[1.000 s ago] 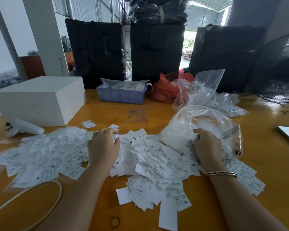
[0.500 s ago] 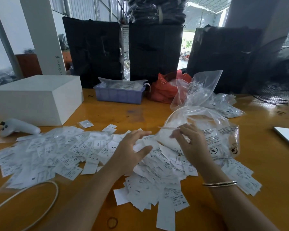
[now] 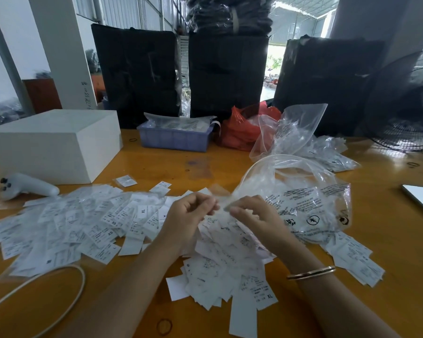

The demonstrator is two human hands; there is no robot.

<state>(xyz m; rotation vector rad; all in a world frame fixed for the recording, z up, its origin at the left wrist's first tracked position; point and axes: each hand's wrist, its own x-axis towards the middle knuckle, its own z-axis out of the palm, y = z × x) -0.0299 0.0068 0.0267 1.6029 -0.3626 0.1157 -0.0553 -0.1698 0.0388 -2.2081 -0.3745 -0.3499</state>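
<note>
The left hand [image 3: 188,215] and right hand [image 3: 252,215] pinch the bag [image 3: 310,198] mouth, apparently opening it; next, probably spread it wide for the labels [image 3: 95,228].

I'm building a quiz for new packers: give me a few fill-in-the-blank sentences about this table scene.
The left hand and right hand both pinch the edge of a clear plastic ___.
The bracelet sits on the ___ wrist.
Beside the crate lies a crumpled sack coloured ___.
Missing words: bag; right; red.
</note>
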